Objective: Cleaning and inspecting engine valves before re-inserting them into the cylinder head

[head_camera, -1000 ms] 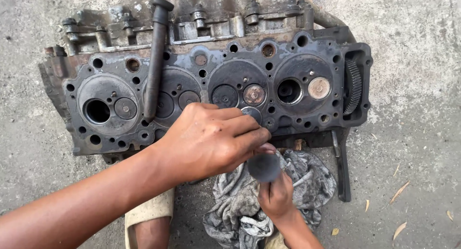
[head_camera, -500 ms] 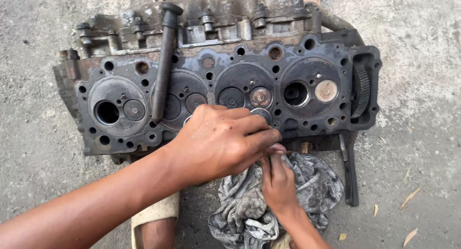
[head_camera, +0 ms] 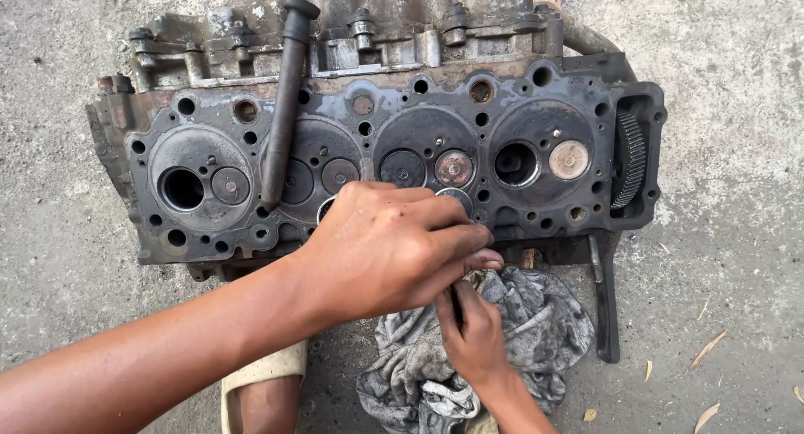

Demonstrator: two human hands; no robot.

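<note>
A grimy engine cylinder head (head_camera: pixel 368 128) lies on the concrete with its valve face up. My left hand (head_camera: pixel 394 250) is curled at the head's near edge, its fingers closed over the top of a valve that is mostly hidden. Only the valve's dark stem (head_camera: pixel 456 304) shows, running down into my right hand (head_camera: pixel 473 338), which grips it against a grey rag (head_camera: pixel 536 325). The two hands touch each other just in front of the head.
A dark metal pipe (head_camera: pixel 280 124) leans across the head's left side. A toothed gear (head_camera: pixel 632 157) sits at its right end. A flat dark bar (head_camera: pixel 605 308) lies right of the rag. My foot in a sandal (head_camera: pixel 264 388) is below; dry leaves (head_camera: pixel 708 348) lie on the concrete.
The round valve head seen under my left fingers a second ago is now covered by that hand. My right hand has slid up the stem, closer to the left.
</note>
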